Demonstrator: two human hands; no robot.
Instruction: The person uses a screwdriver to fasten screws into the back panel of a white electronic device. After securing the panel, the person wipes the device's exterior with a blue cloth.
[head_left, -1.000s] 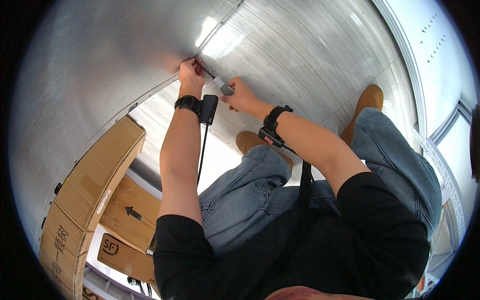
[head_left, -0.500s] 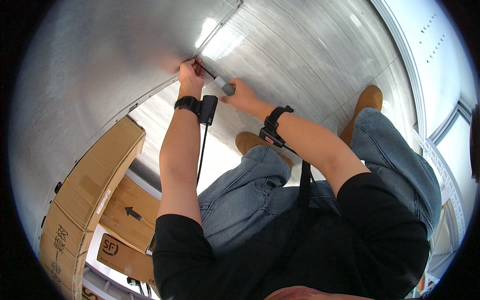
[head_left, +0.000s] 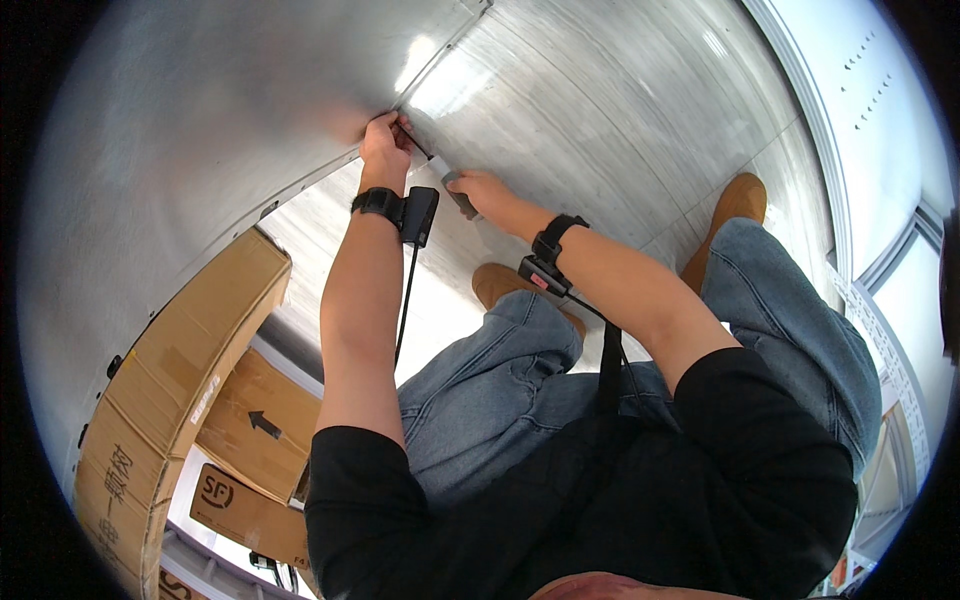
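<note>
My right hand (head_left: 484, 194) is closed on the grey handle of a screwdriver (head_left: 452, 184). Its butt end sticks out below my fingers. The thin dark shaft runs up and left to the bottom edge of a large grey metal panel (head_left: 240, 110). Beside the shaft's tip, my left hand (head_left: 384, 146) is closed with curled fingers against that edge. What those fingers pinch, and where exactly the tip sits, is hidden by them. A black strap with a small box is on each wrist.
Cardboard boxes (head_left: 185, 370) stand at the left along the panel. Grey plank-look floor (head_left: 600, 110) stretches to the right. My two brown shoes (head_left: 742, 196) are on it. A white cabinet-like structure (head_left: 850, 80) curves along the right rim.
My right hand has shifted its hold: the fingers now lie along the handle's side, and more of the handle shows below them. My left hand stays at the panel edge.
</note>
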